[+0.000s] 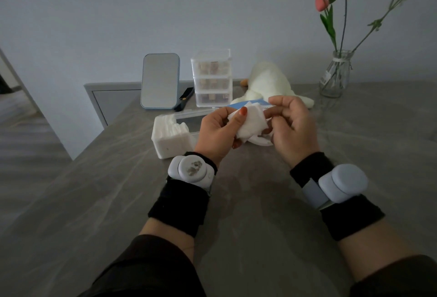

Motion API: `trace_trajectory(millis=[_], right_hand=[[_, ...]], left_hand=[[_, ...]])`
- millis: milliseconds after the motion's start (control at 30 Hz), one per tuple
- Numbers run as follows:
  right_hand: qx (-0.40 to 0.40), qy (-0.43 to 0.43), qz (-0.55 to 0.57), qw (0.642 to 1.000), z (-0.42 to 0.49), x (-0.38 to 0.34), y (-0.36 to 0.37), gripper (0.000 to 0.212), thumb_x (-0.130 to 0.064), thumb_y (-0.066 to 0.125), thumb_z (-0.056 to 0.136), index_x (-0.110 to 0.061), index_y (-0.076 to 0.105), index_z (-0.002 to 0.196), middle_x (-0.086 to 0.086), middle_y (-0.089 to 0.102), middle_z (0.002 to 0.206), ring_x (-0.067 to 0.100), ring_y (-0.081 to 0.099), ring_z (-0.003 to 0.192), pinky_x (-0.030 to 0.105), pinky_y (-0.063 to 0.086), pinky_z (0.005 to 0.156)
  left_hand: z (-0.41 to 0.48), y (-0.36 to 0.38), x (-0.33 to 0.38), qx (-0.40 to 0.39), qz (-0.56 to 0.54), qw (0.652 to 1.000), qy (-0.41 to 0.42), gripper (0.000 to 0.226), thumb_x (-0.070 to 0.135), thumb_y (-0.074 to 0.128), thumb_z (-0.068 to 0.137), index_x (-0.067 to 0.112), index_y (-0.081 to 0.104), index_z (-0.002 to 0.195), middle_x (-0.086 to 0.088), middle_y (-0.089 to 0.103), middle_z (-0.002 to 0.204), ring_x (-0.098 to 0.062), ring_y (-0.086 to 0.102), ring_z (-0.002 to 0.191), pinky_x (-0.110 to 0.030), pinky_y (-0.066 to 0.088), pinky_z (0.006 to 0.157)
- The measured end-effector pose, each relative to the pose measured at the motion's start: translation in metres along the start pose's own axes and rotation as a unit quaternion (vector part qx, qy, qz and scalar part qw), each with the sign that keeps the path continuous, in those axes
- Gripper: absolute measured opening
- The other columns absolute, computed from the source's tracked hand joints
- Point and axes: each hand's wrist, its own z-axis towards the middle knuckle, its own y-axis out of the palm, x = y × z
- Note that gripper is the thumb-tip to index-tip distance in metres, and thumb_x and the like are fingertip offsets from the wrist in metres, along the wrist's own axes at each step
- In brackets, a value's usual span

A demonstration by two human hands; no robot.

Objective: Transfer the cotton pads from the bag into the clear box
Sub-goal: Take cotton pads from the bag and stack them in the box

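Grey marbled surface (236,202) — bearing a clear box (165,148) of cotton pads (173,128), standing mirror (159,81), drawer unit (211,81), plush toy (267,81) and glass vase (334,76).

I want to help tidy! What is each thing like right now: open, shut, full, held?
left hand: grips a stack of cotton pads
right hand: holds the bag
clear box: open, partly filled with pads
mirror: standing upright
drawer unit: all drawers shut
vase: upright, holding flowers
plush toy: lying on the table

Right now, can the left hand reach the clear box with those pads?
Probably yes: the clear box sits just beside the left hand, top apparently open, nothing between them.
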Motion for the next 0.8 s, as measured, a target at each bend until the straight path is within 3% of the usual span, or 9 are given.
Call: trace_trajectory(millis=[67, 167, 300, 400, 533, 667, 800], right_hand=[[0.001, -0.008, 0.031, 0.999, -0.001, -0.004, -0.001, 0.027, -0.014, 0.060, 0.087, -0.006, 0.055, 0.113, 0.006, 0.066, 0.091, 0.011, 0.065, 0.075, 0.024, 0.055, 0.060], [-0.019, -0.076, -0.068, 0.995, -0.003, -0.002, 0.000, 0.044, -0.036, 0.072, 0.077, -0.012, 0.055, 0.110, -0.003, 0.062, 0.098, 0.012, 0.064, 0.075, 0.019, 0.053, 0.058], [-0.005, -0.050, -0.062, 0.997, -0.002, 0.004, 0.003, 0.028, -0.021, 0.069, 0.087, -0.014, 0.056, 0.111, -0.006, 0.067, 0.092, 0.008, 0.066, 0.079, 0.029, 0.058, 0.069], [0.010, -0.032, -0.031, 0.999, 0.000, 0.005, 0.003, 0.020, -0.016, 0.062, 0.092, -0.016, 0.056, 0.111, -0.001, 0.068, 0.091, 0.014, 0.068, 0.084, 0.038, 0.059, 0.074], [0.046, -0.031, -0.013, 0.998, 0.002, 0.003, 0.001, 0.015, -0.014, 0.061, 0.092, -0.018, 0.053, 0.104, -0.005, 0.063, 0.091, 0.007, 0.065, 0.076, 0.025, 0.055, 0.064], [0.045, -0.080, -0.060, 0.994, 0.001, 0.003, 0.001, 0.014, -0.022, 0.065, 0.090, -0.018, 0.054, 0.098, -0.008, 0.061, 0.093, 0.016, 0.063, 0.075, 0.025, 0.052, 0.062], [0.066, -0.137, -0.099, 0.983, 0.002, 0.004, -0.002, 0.013, -0.020, 0.069, 0.087, -0.021, 0.056, 0.092, 0.005, 0.058, 0.101, 0.015, 0.057, 0.070, 0.014, 0.045, 0.062]], left_hand=[[0.000, 0.000, 0.001, -0.003, 0.001, 1.000, -0.003, 0.027, 0.021, 0.058, 0.096, -0.005, 0.061, 0.091, -0.001, 0.061, 0.061, -0.014, 0.053, 0.051, -0.024, 0.040, 0.044], [-0.001, 0.000, 0.001, -0.004, 0.010, 1.000, -0.006, 0.031, 0.024, 0.059, 0.096, -0.007, 0.061, 0.096, -0.005, 0.061, 0.065, -0.014, 0.054, 0.054, -0.026, 0.041, 0.046], [-0.002, 0.000, 0.002, -0.013, -0.018, 1.000, -0.019, 0.027, 0.022, 0.061, 0.094, -0.005, 0.061, 0.094, -0.004, 0.060, 0.064, -0.015, 0.052, 0.053, -0.025, 0.039, 0.045], [-0.004, 0.001, 0.005, -0.039, -0.046, 0.997, -0.042, 0.028, 0.015, 0.067, 0.088, -0.006, 0.060, 0.105, -0.007, 0.064, 0.077, -0.016, 0.058, 0.064, -0.026, 0.043, 0.049], [-0.007, 0.002, 0.009, -0.056, -0.059, 0.995, -0.060, 0.038, 0.003, 0.070, 0.085, -0.002, 0.055, 0.120, -0.017, 0.067, 0.101, -0.027, 0.068, 0.087, -0.028, 0.054, 0.057], [-0.008, 0.001, 0.010, -0.048, -0.055, 0.996, -0.051, 0.029, 0.002, 0.062, 0.091, -0.005, 0.055, 0.118, -0.013, 0.072, 0.093, -0.028, 0.071, 0.082, -0.031, 0.057, 0.057], [-0.009, 0.001, 0.012, -0.038, -0.051, 0.997, -0.048, 0.022, 0.009, 0.058, 0.095, -0.002, 0.060, 0.114, -0.013, 0.072, 0.091, -0.025, 0.071, 0.080, -0.032, 0.058, 0.060]])
